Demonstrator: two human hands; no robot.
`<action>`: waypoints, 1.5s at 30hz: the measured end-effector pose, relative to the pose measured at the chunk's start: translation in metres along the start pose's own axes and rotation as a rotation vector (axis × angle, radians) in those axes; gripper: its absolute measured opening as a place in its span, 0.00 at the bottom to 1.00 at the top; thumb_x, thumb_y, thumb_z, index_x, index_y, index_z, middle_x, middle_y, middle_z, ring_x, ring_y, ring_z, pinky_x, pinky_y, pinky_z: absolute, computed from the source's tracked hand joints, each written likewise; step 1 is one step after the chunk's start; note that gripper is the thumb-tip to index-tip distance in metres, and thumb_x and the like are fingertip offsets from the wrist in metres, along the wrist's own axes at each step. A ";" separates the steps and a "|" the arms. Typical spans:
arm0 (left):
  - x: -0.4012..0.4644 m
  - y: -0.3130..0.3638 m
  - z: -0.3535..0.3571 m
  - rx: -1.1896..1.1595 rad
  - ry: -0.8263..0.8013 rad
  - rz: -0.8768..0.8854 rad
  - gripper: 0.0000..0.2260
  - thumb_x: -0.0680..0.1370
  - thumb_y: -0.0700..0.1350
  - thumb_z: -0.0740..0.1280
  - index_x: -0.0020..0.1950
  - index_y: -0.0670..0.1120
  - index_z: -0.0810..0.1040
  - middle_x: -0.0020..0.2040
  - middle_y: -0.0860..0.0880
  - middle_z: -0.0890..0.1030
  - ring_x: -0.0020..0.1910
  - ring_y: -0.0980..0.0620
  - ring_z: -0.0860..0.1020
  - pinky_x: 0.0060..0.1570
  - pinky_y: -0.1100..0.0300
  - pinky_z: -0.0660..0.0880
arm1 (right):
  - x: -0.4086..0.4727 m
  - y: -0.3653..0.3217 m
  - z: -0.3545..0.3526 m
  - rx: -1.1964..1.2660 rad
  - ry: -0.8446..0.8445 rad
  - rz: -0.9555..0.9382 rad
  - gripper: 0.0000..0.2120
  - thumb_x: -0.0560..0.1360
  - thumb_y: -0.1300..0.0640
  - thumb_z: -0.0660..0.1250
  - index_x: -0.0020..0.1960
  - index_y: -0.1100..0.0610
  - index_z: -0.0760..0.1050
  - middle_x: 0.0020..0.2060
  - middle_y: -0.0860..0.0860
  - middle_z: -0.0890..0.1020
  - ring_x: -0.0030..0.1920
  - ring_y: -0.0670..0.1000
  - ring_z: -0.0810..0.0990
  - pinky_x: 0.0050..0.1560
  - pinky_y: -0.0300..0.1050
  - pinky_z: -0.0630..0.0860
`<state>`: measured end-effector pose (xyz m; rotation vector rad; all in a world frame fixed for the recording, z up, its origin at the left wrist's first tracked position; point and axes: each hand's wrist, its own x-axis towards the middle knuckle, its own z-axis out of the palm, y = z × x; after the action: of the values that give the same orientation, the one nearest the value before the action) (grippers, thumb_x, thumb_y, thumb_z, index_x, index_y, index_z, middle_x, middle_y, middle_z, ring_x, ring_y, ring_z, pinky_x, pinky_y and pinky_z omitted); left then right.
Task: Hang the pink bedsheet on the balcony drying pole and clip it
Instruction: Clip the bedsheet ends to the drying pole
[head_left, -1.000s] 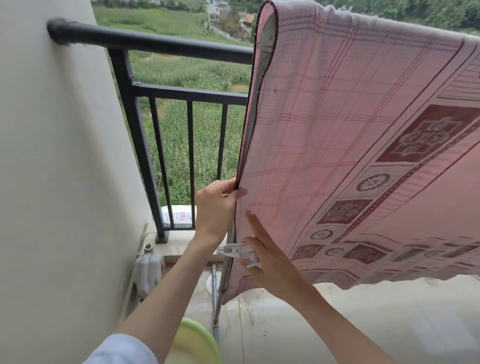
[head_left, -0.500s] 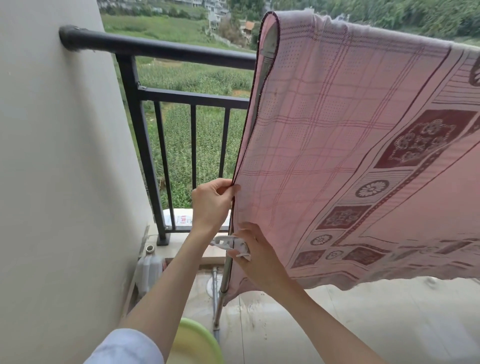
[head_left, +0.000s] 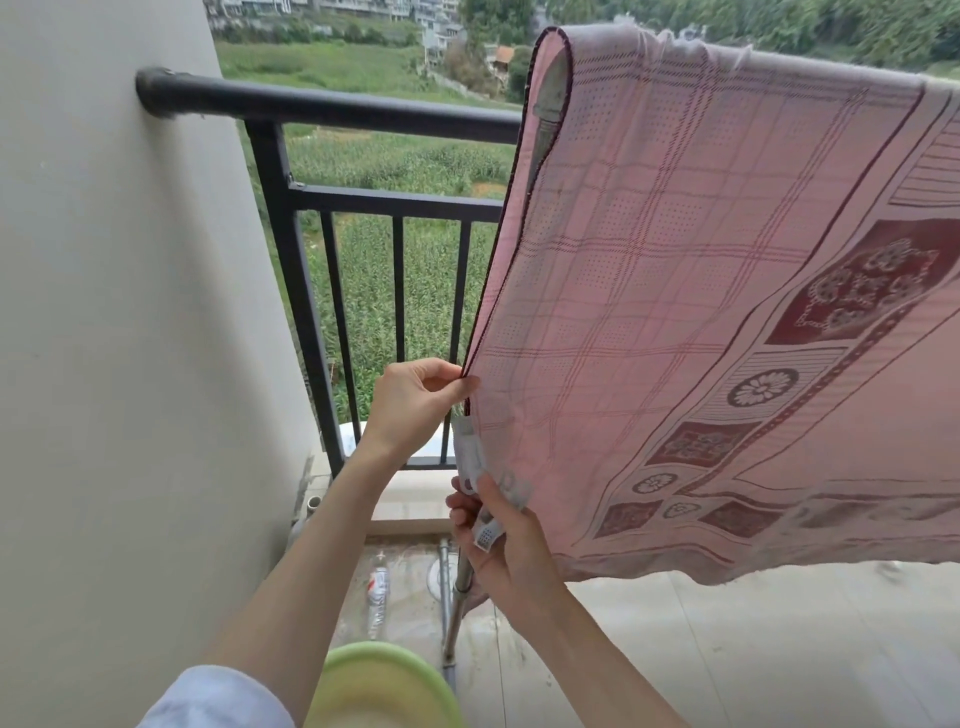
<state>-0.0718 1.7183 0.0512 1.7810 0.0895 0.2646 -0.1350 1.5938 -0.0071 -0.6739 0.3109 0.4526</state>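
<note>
So the sheet (head_left: 701, 312) is already draped over the pole, hanging down in front of the railing (head_left: 332, 111). It looks thin, soft and floppy, so it'll shift or bunch easily, and the dark hem is the spot to grab. Left hand (head_left: 410, 405) pinches that hem at the side edge. Right hand (head_left: 506, 540) grips a white clip (head_left: 475, 462) at the hem just below, with more clips in the fist, 2 maybe, hard to tell.

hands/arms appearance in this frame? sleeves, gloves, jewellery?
Both hands bare: left hand and right hand show no gloves, rings or watch. Left forearm is bare up to a pale, whitish sleeve at the bottom edge. Right forearm is bare as far as the frame shows; no sleeve visible there.
</note>
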 end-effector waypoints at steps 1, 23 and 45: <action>-0.001 -0.001 0.000 -0.022 -0.006 -0.005 0.06 0.70 0.44 0.73 0.44 0.44 0.83 0.40 0.48 0.84 0.40 0.55 0.82 0.45 0.64 0.77 | -0.002 0.001 0.000 0.016 -0.005 -0.003 0.13 0.66 0.59 0.70 0.44 0.68 0.77 0.32 0.57 0.81 0.29 0.49 0.79 0.29 0.37 0.77; -0.013 -0.006 0.006 -0.224 0.004 0.092 0.07 0.72 0.35 0.69 0.49 0.38 0.82 0.38 0.48 0.83 0.35 0.59 0.80 0.39 0.67 0.77 | -0.015 -0.025 0.035 0.142 -0.074 0.056 0.13 0.67 0.57 0.67 0.43 0.67 0.74 0.26 0.54 0.73 0.21 0.45 0.68 0.18 0.34 0.65; -0.022 0.006 0.006 0.050 0.111 0.024 0.05 0.70 0.51 0.73 0.36 0.53 0.80 0.49 0.56 0.74 0.58 0.48 0.73 0.59 0.47 0.72 | 0.017 0.013 0.024 0.264 -0.100 -0.003 0.10 0.69 0.57 0.66 0.38 0.65 0.79 0.29 0.53 0.75 0.24 0.46 0.70 0.23 0.36 0.69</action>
<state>-0.0921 1.7069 0.0526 1.8178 0.1552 0.3809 -0.1232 1.6238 -0.0030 -0.3929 0.2695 0.4312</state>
